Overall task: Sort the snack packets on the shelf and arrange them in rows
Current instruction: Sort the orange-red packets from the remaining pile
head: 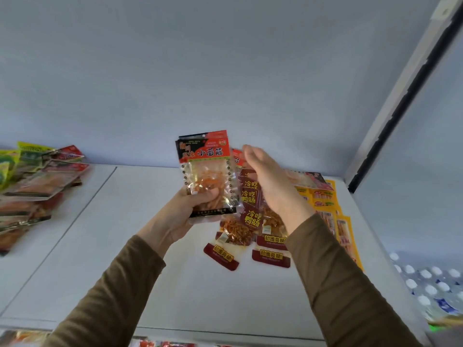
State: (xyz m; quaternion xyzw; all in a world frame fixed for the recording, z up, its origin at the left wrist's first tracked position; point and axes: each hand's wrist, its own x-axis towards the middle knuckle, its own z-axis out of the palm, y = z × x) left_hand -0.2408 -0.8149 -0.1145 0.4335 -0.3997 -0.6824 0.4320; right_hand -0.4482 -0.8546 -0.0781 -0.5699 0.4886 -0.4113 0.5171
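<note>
Two hands: left hand [195, 209] grips a red-topped packet [208, 171] upright, right hand [270, 181] flat, fingers straight.

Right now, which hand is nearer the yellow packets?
Right. The right hand hovers open just left of the yellow packets; the left hand holds a red-and-black packet farther left.

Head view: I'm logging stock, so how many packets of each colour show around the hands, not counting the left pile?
Red-and-black packets: at least 3
Dark red packets: at least 3
Yellow packets: at least 3
Total: at least 9; overlaps hide more.
</note>
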